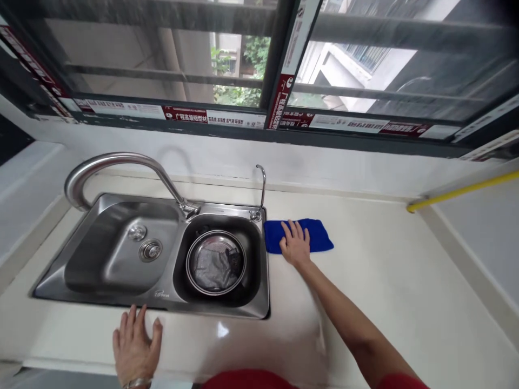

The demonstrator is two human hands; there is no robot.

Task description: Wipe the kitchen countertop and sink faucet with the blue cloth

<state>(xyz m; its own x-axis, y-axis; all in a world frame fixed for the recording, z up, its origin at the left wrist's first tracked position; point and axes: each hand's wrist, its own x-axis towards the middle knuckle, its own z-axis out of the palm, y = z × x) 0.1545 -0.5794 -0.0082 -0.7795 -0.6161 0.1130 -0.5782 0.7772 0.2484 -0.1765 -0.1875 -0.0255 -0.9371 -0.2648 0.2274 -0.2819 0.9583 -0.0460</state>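
A folded blue cloth point(319, 235) lies on the white countertop, just right of the double sink point(168, 294). My right hand point(297, 246) rests palm down on the cloth's middle, its fingers stretched out and slightly apart. Close to the sink's front rim, my left hand point(137, 346) lies flat on the counter with its fingers spread, holding nothing. A bracelet shows at the left wrist.
In the right basin sits a round metal strainer basket point(215, 233) with grey plastic-like material point(217, 269) inside. A large curved faucet point(117, 158) and a thin spout point(264, 186) rise behind the sink. Windows line the back; a yellow pipe point(462, 192) runs at right.
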